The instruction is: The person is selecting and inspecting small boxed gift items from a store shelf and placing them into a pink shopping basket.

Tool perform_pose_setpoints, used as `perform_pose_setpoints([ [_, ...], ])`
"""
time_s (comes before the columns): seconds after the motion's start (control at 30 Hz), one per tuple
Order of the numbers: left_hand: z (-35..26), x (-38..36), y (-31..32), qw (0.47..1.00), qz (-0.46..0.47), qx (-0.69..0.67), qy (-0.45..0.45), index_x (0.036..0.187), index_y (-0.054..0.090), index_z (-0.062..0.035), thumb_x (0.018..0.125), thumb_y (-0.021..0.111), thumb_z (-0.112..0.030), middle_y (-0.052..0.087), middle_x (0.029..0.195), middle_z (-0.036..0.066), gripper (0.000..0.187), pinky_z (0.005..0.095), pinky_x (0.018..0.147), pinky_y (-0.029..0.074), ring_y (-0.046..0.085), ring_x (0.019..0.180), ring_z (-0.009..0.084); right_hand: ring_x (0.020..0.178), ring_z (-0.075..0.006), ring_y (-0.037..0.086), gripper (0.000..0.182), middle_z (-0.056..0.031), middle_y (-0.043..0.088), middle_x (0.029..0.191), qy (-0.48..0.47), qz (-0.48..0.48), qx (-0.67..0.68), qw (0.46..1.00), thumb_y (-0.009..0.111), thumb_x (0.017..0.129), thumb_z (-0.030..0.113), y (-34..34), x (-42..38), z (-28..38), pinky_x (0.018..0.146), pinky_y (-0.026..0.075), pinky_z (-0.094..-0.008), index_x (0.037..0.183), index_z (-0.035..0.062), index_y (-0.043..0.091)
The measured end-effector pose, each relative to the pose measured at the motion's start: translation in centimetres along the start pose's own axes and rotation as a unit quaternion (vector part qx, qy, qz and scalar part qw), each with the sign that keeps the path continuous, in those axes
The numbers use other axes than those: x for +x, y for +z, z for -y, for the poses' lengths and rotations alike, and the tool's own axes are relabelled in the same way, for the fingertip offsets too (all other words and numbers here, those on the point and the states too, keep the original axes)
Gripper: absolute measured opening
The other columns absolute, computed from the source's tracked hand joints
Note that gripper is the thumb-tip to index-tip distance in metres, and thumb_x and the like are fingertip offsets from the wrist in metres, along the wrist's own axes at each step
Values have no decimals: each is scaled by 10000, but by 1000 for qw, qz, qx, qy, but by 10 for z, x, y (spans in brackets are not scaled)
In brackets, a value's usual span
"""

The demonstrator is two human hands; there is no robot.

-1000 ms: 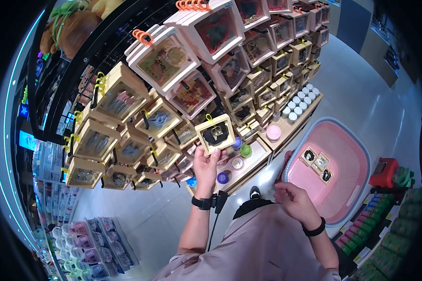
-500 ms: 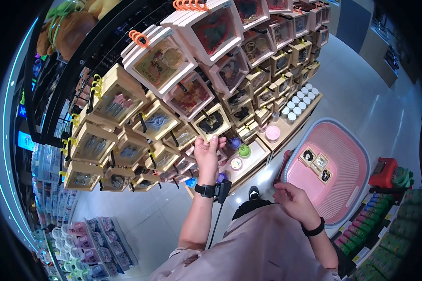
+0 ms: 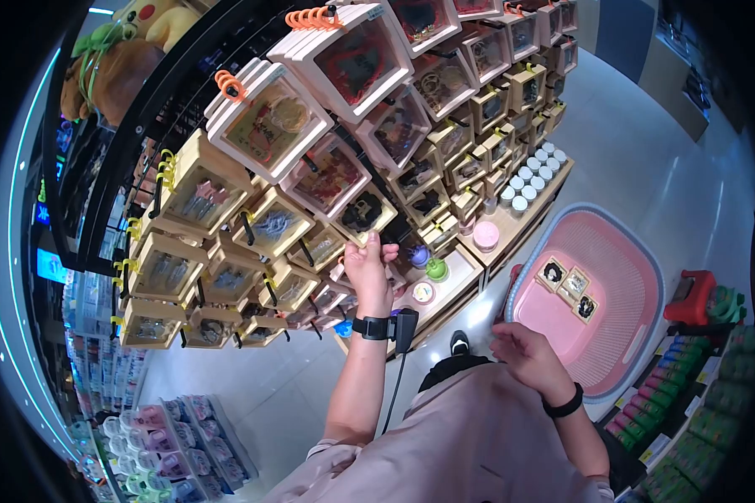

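Note:
My left hand pinches the lower edge of a small wooden-framed box with a clear front and dark items inside, among the hanging rows. Other framed boxes hang around it, such as a pale pink one just above and a light wooden one to its left. My right hand hangs in front of my body with its fingers loosely curved and apart, holding nothing. It is near the rim of a pink basket, in which several framed boxes lie.
White-lidded jars and a pink round container stand on a low wooden shelf. Green and pink packages fill a rack at the lower right. A red item stands beside the basket. Cups are at the lower left.
The box in my left hand appears tilted and nearer the pink box on its upper left. My left hand has shifted slightly up with it. My right hand has hardly moved.

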State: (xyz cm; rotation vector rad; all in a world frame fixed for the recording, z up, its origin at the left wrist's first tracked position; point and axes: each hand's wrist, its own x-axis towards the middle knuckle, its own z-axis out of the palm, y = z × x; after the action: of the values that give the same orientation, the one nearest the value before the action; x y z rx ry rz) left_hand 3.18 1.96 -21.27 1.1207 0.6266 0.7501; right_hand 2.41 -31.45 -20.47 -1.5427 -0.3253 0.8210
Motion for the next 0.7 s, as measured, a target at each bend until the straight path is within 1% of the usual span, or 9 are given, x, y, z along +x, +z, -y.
perform_pose_setpoints([
  [0.2, 8, 4, -6, 999, -35, 7, -2, 1012, 445, -67, 1009, 673, -145, 676, 796, 82, 241, 242, 539, 537, 688, 630, 158, 889, -130, 670, 307, -81, 718, 967, -19, 13, -51, 998, 691, 986, 170, -3, -3, 19, 814, 536, -281, 1222, -21, 651],
  [0.27, 17, 11, -19, 999, -31, 11, -7, 1025, 482, -54, 1006, 679, -153, 685, 816, 89, 221, 240, 557, 550, 695, 655, 160, 892, -139, 673, 352, -86, 726, 977, 13, -3, -70, 997, 689, 990, 264, -6, -4, 15, 820, 537, -293, 1216, -5, 655],
  [0.37, 12, 4, -17, 1000, -18, -6, -5, 1129, 565, -7, 1020, 658, -180, 709, 893, 104, 224, 228, 632, 584, 712, 741, 164, 849, -211, 687, 292, -132, 708, 935, -89, -20, -86, 992, 684, 974, 265, -16, -3, -1, 778, 533, -325, 1151, 34, 661],
  [0.4, 6, 0, -18, 999, 28, -6, -18, 1182, 565, 0, 1032, 633, -172, 723, 1039, 123, 238, 222, 678, 590, 718, 816, 163, 874, -126, 649, 347, -93, 712, 974, -45, -17, -93, 994, 676, 990, 208, -23, -7, 0, 817, 519, -296, 1243, -26, 634],
  [0.47, 8, -3, -22, 999, 33, -18, -18, 1290, 553, -4, 1044, 611, -172, 639, 1363, 134, 304, 252, 771, 599, 706, 974, 175, 878, -126, 649, 354, -97, 716, 983, -33, -41, -119, 992, 674, 992, 217, -39, -7, -13, 822, 522, -303, 1241, -31, 633],
  [0.5, 6, -8, -20, 999, 33, -20, -20, 1298, 543, -4, 1041, 615, -173, 640, 1355, 138, 316, 263, 791, 603, 703, 1000, 181, 880, -126, 650, 357, -100, 717, 988, -31, -42, -131, 990, 673, 993, 221, -48, -3, -22, 825, 523, -307, 1240, -33, 632],
  [0.53, 1, -14, -15, 999, 33, -20, -23, 1298, 540, -4, 1040, 616, -168, 638, 1359, 139, 315, 267, 799, 605, 702, 1005, 186, 843, -237, 686, 357, -136, 698, 906, 5, -64, -94, 994, 664, 965, 309, -58, -1, -33, 772, 532, -352, 1133, -6, 657],
  [0.63, -4, -29, -10, 999, 33, -6, -13, 1335, 488, 6, 1032, 628, -165, 623, 1365, 160, 375, 277, 805, 603, 700, 1007, 200, 909, -290, 706, 481, -176, 731, 979, 24, -126, -158, 979, 666, 952, 381, -111, 8, -74, 842, 541, -374, 1215, -22, 651],
  [0.7, -10, -43, -4, 999, 33, 20, -3, 1374, 438, 22, 1033, 630, -181, 616, 1352, 177, 441, 280, 774, 600, 700, 980, 206, 948, -328, 714, 454, -230, 729, 1021, 64, -185, -207, 959, 686, 933, 365, -159, 20, -111, 860, 549, -406, 1160, -28, 694],
])
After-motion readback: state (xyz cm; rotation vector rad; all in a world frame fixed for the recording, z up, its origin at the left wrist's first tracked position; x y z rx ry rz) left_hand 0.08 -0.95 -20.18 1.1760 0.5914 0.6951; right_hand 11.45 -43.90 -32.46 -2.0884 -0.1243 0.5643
